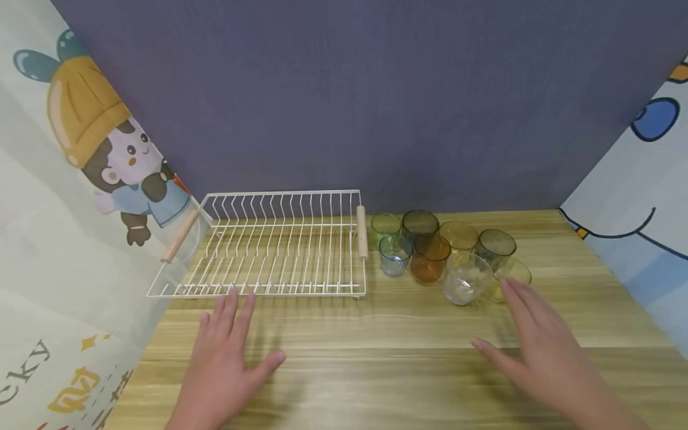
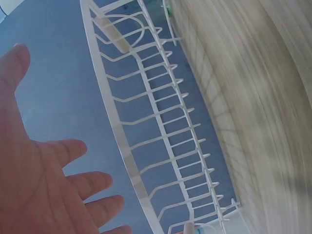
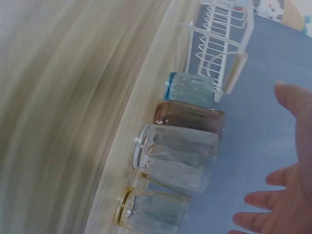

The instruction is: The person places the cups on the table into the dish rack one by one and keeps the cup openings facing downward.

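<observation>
My left hand [image 1: 221, 358] is held out with fingers spread, in front of a white wire dish rack [image 1: 258, 295] with wooden handles. Its fingertips overlap the rack's front rim in the head view; the left wrist view shows air between palm and rack. On the right, my right hand [image 1: 543, 346] has its fingers extended and thumb apart, holding nothing. Closest to it are a yellow glass [image 1: 517, 272] and a large clear glass [image 1: 466, 280]. Behind and left stand an amber-brown glass [image 1: 430, 260], a light blue glass [image 1: 395, 257], a green glass [image 1: 385, 226] and other tinted glasses.
The wooden tabletop [image 1: 398, 370] reaches back to a dark blue-grey panel [image 1: 376, 101]. Cartoon-printed walls stand at the left [image 1: 64, 251] and right [image 1: 645, 197]. The rack's right wooden handle [image 1: 362, 233] is close beside the group of glasses.
</observation>
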A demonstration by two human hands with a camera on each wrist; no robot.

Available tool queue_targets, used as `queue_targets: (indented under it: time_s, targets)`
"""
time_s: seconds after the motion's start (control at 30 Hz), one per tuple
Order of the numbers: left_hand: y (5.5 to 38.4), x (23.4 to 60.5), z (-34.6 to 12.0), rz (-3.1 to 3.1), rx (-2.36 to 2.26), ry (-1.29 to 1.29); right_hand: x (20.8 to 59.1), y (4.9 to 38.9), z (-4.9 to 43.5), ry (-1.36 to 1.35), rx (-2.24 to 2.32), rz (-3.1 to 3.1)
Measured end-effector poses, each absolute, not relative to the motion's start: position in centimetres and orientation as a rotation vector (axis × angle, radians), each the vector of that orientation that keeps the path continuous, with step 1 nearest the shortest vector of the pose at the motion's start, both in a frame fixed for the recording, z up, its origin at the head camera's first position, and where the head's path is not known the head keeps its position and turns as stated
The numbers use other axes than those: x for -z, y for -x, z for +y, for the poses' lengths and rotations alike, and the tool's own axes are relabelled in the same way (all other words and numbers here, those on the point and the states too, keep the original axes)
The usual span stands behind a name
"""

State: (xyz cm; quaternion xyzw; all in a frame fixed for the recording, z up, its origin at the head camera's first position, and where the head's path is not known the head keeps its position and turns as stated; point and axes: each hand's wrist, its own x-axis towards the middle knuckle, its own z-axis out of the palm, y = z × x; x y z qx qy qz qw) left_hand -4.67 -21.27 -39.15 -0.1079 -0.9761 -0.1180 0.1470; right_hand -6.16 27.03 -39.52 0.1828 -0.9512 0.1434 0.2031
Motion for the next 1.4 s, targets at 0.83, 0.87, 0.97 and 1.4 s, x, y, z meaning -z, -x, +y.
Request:
queue_targets:
  time_s: [0.83, 0.87, 0.97, 1.4]
  targets:
    - [9.4, 37.9, -21.0, -2.772, 0.195, 0.419, 39.7, 13.2, 26.3, -0.455, -0.441, -2.862]
    - [9.5, 37.9, -21.0, -2.769, 0.185, 0.412, 39.7, 13.3, 26.3, -0.459, -0.448, -2.872]
    - [9.7, 37.8, -21.0, -2.761, 0.174, 0.372, 39.7, 13.6, 26.1, -0.469, -0.449, -2.895]
    - [10.5, 37.6, -20.6, -2.65, 0.193, 0.269, 39.8, 15.0, 26.6, -0.47, -0.508, -2.948]
